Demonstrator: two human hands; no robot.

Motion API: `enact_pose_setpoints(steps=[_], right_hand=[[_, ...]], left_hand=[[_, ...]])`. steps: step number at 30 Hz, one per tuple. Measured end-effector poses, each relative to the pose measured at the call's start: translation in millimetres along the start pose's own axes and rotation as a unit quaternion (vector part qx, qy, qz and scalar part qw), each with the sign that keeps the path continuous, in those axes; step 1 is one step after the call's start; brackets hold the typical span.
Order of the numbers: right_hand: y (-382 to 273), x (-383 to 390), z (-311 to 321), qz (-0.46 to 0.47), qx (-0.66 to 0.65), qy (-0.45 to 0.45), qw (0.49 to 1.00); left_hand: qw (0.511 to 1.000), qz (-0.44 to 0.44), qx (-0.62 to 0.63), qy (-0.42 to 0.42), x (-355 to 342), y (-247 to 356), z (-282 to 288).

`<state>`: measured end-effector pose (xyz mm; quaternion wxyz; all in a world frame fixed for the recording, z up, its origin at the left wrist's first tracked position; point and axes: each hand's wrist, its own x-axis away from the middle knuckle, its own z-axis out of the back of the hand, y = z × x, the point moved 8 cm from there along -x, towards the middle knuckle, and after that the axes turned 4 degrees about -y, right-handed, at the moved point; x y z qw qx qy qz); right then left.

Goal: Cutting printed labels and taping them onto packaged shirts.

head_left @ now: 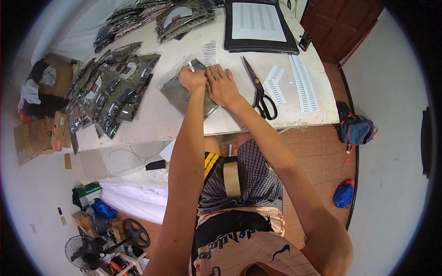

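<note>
A dark olive folded garment in a clear plastic bag (174, 94) lies on the white table in front of me. My left hand (192, 80) rests over the bag's upper part, fingers curled closed in a pinch. A small white label strip (191, 66) shows at its fingertips. Beside it, my right hand (223, 86) lies flat on the bag's right side, fingers stretched out and holding nothing. Just beyond the hands is a printed label strip (209, 51). Black-handled scissors (257, 83) lie to the right of my right hand.
Label sheets (304, 87) lie right of the scissors. Bagged garments (115, 87) are piled at the left, with more stacks (184, 18) at the far side. A black folder with a printed sheet (255, 23) lies at the back. A tape roll (231, 179) rests on my lap.
</note>
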<state>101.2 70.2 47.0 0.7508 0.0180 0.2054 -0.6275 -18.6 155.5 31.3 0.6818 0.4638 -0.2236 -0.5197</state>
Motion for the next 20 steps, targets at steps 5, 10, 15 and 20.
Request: enact_pose_setpoints(steps=[5, 10, 15, 20], right_hand=[[13, 7, -2, 0.001, -0.040, -0.002, 0.999], [0, -6, 7, -0.008, -0.035, -0.072, 0.997], [-2, -5, 4, 0.020, 0.004, -0.027, 0.999], [-9, -12, -1, 0.008, 0.081, -0.111, 0.990]], left_hand=[[0.982, -0.083, -0.167, -0.024, 28, 56, 25], [0.981, -0.140, -0.133, 0.006, 14, 27, 61], [0.975, -0.213, -0.025, 0.054, 24, 19, 66], [0.975, -0.219, 0.017, 0.017, 27, 19, 61]])
